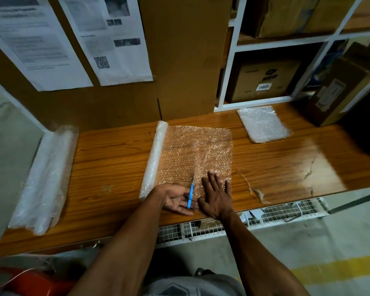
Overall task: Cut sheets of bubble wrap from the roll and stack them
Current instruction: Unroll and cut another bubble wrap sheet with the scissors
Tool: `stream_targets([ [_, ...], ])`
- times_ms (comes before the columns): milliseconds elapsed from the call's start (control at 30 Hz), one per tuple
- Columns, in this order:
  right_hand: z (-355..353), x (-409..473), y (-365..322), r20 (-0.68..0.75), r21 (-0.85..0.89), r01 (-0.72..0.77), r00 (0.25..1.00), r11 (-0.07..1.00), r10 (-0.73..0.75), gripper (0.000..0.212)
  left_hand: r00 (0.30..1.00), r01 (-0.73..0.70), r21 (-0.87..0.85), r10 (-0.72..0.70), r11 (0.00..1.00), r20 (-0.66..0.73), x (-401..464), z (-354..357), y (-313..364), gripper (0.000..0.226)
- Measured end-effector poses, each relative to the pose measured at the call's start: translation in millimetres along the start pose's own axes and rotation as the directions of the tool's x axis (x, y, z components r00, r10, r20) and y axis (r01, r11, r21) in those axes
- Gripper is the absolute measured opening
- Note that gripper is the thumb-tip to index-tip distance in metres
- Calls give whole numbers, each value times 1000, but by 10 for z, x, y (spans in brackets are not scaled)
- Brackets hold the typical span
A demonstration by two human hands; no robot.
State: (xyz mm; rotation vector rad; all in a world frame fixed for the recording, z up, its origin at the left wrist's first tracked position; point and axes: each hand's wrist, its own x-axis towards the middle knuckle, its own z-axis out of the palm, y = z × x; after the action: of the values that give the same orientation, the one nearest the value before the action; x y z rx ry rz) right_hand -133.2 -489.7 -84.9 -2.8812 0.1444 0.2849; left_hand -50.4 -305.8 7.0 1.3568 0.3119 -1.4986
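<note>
Cut started at the near edge of the unrolled bubble wrap (pixel 198 150)

The blue scissors (pixel 190 194) are pinched in the left hand (pixel 176 199); the right hand (pixel 216 194) is pressed flat, fingers straight, just right of the scissors. The film may bunch and the cut wander toward those fingers; the stack (pixel 263 123) lies beyond the scissors, to their right.

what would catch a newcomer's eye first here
The two hands at the near edge of the wooden table: the left hand holds blue-handled scissors cutting into the unrolled bubble wrap, while the right hand presses it flat. A stack of cut sheets lies far right.
</note>
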Motion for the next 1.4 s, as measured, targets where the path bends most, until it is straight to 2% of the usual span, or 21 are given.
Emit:
stream_targets([
  [167, 6, -7, 47, -20, -3, 16, 1000, 1000, -16, 95, 994, 28, 12, -27, 1000, -102, 75, 40, 55, 33],
  [300, -18, 47, 61, -69, 3, -6, 998, 1000, 6, 78, 984, -37, 10, 38, 999, -175, 187, 46, 61, 20],
  [400, -27, 90, 70, -30, -16, -22, 999, 1000, 21, 77, 974, -90, -37, 80, 995, -212, 283, 14, -8, 15],
  [533, -9, 102, 107, -3, -17, -27, 1000, 999, 27, 79, 975, -110, -78, 93, 991, -201, 258, 49, -45, 11],
  [667, -13, 100, 139, 0, -18, -33, 999, 999, 33, 83, 987, -34, -85, 20, 996, -158, 246, 24, -19, 12],
  [700, -13, 94, 149, 5, -24, -30, 1000, 999, 30, 84, 988, -13, -78, 1, 997, -154, 232, 23, -5, 17],
  [800, -16, 67, 157, 3, -35, -17, 1000, 999, 17, 92, 992, 25, -18, -28, 1000, -124, 198, 34, 72, 53],
  [867, -31, 54, 164, 1, -27, -13, 1000, 1000, 13, 99, 993, 40, 10, -39, 999, -108, 180, 81, 138, 66],
  [1033, -125, 71, 194, -37, -24, 18, 999, 1000, -19, 98, 989, 7, 22, -4, 1000, -146, 252, 113, 206, 60],
  [1100, -135, 97, 222, -48, -21, 17, 999, 1000, -18, 89, 989, -10, 2, 10, 1000, -150, 278, 115, 198, 60],
  [1200, -117, 116, 275, -20, -51, 7, 1000, 999, -8, 86, 987, -63, -57, 54, 996, -148, 312, 95, 178, 35],
  [1300, -93, 130, 302, 3, -62, 5, 1000, 998, -4, 88, 978, -128, -90, 111, 988, -174, 392, 48, 141, 33],
  [1400, -86, 131, 300, 3, -49, -1, 1000, 999, 1, 91, 973, -173, -140, 148, 975, -175, 456, 45, 122, 16],
])
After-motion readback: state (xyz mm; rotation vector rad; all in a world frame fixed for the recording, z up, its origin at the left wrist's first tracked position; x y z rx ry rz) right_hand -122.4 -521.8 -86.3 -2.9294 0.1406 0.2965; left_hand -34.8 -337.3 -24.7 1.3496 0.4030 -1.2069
